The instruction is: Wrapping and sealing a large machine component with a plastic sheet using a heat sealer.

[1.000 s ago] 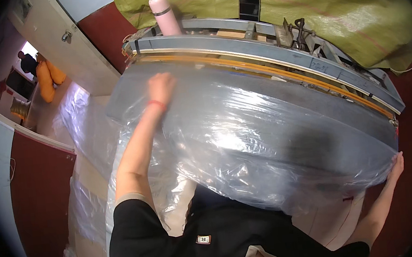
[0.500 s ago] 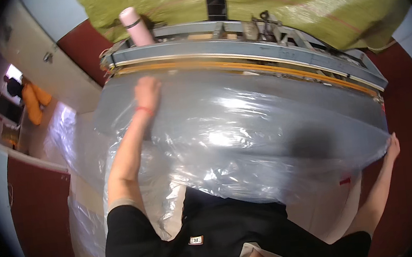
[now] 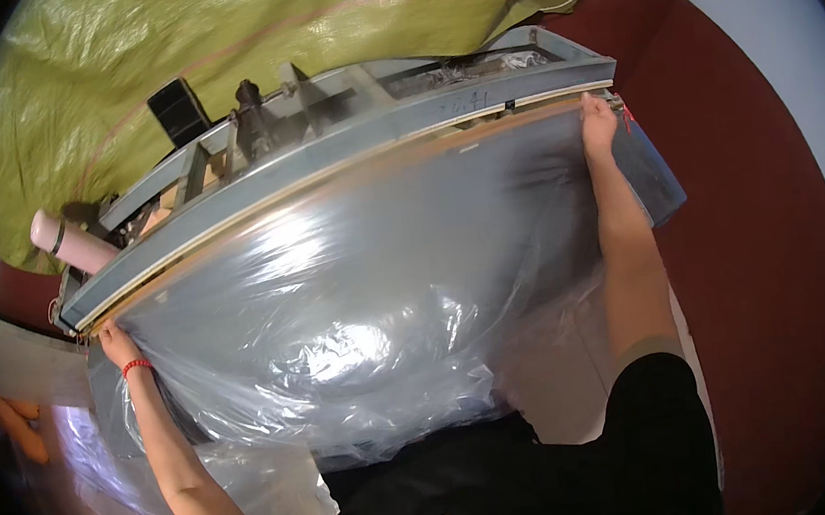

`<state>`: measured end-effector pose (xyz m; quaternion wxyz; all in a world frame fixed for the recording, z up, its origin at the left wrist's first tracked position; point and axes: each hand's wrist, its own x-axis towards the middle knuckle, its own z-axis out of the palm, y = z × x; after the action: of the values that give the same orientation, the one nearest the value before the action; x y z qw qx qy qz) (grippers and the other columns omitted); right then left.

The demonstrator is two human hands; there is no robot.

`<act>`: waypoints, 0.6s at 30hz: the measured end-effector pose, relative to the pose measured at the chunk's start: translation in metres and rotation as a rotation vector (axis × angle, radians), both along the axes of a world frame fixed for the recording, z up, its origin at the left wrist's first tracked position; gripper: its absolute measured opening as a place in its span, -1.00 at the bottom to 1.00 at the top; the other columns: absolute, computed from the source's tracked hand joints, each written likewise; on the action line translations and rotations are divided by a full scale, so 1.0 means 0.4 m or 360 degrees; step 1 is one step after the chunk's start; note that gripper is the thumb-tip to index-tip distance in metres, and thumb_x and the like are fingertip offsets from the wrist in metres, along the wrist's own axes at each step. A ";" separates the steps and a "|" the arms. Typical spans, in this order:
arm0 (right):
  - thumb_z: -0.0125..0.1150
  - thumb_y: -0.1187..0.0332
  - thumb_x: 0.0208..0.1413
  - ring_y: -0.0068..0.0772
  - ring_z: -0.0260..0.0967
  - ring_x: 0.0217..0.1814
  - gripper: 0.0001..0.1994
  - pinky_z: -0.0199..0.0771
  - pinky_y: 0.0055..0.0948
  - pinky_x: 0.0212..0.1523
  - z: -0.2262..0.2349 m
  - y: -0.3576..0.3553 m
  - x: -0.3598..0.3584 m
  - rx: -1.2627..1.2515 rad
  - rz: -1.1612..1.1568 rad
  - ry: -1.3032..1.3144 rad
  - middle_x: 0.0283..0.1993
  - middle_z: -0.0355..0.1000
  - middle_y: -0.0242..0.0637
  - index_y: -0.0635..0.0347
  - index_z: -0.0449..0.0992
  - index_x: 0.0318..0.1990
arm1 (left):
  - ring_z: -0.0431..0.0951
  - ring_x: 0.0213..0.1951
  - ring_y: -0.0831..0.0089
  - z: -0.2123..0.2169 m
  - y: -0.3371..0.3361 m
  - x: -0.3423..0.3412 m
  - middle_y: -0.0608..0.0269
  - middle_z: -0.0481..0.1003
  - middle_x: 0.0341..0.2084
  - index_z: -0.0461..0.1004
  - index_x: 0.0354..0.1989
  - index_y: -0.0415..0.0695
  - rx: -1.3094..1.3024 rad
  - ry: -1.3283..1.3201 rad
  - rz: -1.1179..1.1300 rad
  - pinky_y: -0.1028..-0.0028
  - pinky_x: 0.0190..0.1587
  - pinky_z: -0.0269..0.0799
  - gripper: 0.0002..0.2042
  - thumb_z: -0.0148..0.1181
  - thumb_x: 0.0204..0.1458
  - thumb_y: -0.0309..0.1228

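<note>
A wide sheet of clear plastic film (image 3: 333,266) lies over a grey work surface, its far edge drawn straight along a long grey metal bar (image 3: 340,142). My left hand (image 3: 117,344) pinches the film's far left corner near the bar's left end. At the other end, my right hand (image 3: 599,122) is closed on the far right corner, close against the bar. An orange-brown strip (image 3: 183,272) runs under the bar and partly shows through the film. The near part of the sheet hangs in wrinkles in front of my body.
A pink bottle (image 3: 79,244) and a black phone (image 3: 178,111) are behind the bar, by the metal frame. A yellow-green woven sheet (image 3: 257,22) covers what stands beyond. More clear film lies on the floor at the left; a dark red and white wall rises at right.
My left hand has gone from lying on the film to the bar's left end. The right hand has lifted the film's corner forward to the bar. The view has turned right.
</note>
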<state>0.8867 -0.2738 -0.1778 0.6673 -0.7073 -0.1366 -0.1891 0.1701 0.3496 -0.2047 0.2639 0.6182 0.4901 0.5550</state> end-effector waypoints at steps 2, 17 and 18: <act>0.17 0.31 -0.04 -0.67 0.19 -0.58 -0.81 0.22 -0.61 -0.51 0.003 0.021 0.010 -0.0014 -0.0096 0.0008 -0.60 0.33 -0.44 0.27 0.42 -0.52 | 0.11 -0.60 0.69 -0.005 0.026 0.003 0.53 0.18 -0.70 0.31 -0.60 -0.12 -0.0048 -0.0050 -0.0050 0.66 -0.55 0.06 -0.75 -0.01 0.06 -0.27; -0.15 0.31 0.09 -0.41 0.29 -0.68 -0.81 0.25 -0.52 -0.76 0.043 0.025 -0.009 0.0117 -0.0456 0.0156 -0.48 0.33 -0.17 0.27 0.24 -0.28 | 0.27 -0.67 0.64 0.043 -0.017 0.007 0.43 0.31 -0.73 0.37 -0.69 -0.16 -0.0144 -0.0328 -0.0126 0.61 -0.62 0.18 -0.79 -0.13 -0.07 -0.47; -0.15 0.31 0.09 -0.41 0.29 -0.68 -0.81 0.25 -0.52 -0.76 0.048 0.026 -0.019 0.0136 -0.0468 0.0187 -0.48 0.33 -0.17 0.27 0.24 -0.28 | 0.29 -0.64 0.63 0.042 -0.014 0.011 0.41 0.34 -0.67 0.40 -0.60 -0.18 -0.0160 -0.0395 -0.0141 0.61 -0.60 0.20 -0.83 -0.10 -0.06 -0.46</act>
<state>0.8792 -0.2633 -0.1586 0.6686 -0.7006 0.0159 -0.2486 0.1744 0.3441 -0.1879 0.3772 0.5517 0.4531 0.5899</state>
